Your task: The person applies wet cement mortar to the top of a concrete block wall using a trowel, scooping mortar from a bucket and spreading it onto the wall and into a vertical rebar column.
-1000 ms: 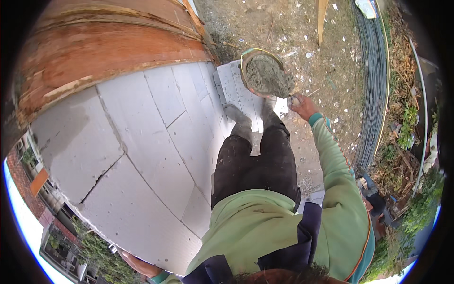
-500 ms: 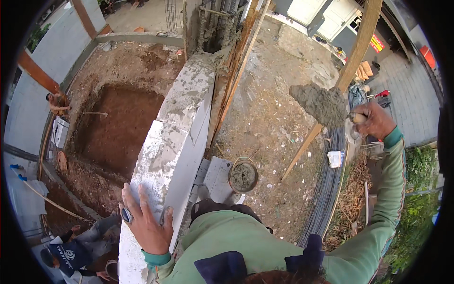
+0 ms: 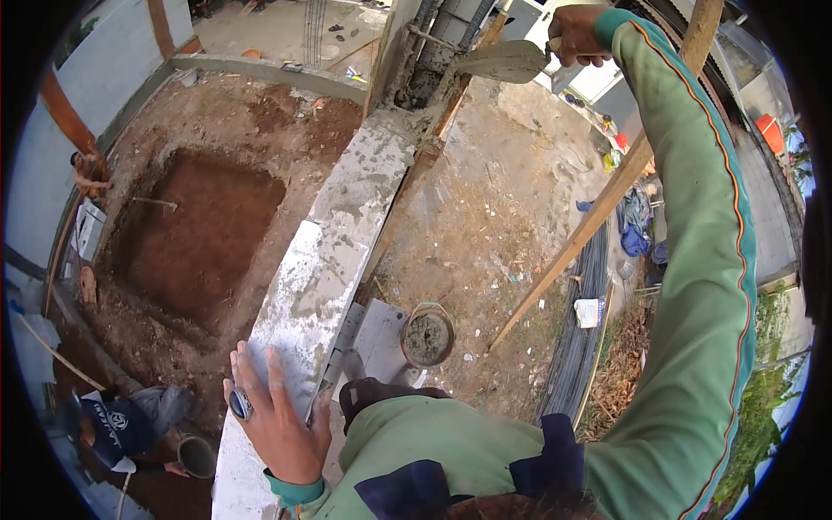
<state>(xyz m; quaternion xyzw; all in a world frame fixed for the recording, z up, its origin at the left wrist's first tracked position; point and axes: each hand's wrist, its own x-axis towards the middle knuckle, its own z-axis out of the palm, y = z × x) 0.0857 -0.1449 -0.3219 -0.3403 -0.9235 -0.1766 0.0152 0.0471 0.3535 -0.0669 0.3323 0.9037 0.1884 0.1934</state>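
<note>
My right hand [image 3: 579,36], at the end of an outstretched arm, grips the handle of a trowel [image 3: 503,62]. Its blade, smeared with grey mortar, reaches left to the upright steel bars and wooden formwork [image 3: 392,56] of a column. Little mortar shows on the blade; wet mortar [image 3: 426,91] lies inside and around the column's opening. My left hand [image 3: 279,420] rests flat, fingers spread, on top of a white block wall [image 3: 299,282] patched with mortar. A ring is on one of its fingers. Below the wall's right side stands a bucket [image 3: 427,336] with grey mortar in it.
A slanting wooden prop [image 3: 572,238] stands to the right, with a bundle of steel bars [image 3: 576,325] beyond its foot. Left of the wall is a dug pit [image 3: 204,238]. One person [image 3: 126,429] bends low with a bucket [image 3: 198,455]; another [image 3: 90,176] is by the pit's far left.
My right hand has swung forward and left with the trowel, from the right side to the column. The mortar heap has gone from the blade. My left hand stays on the wall.
</note>
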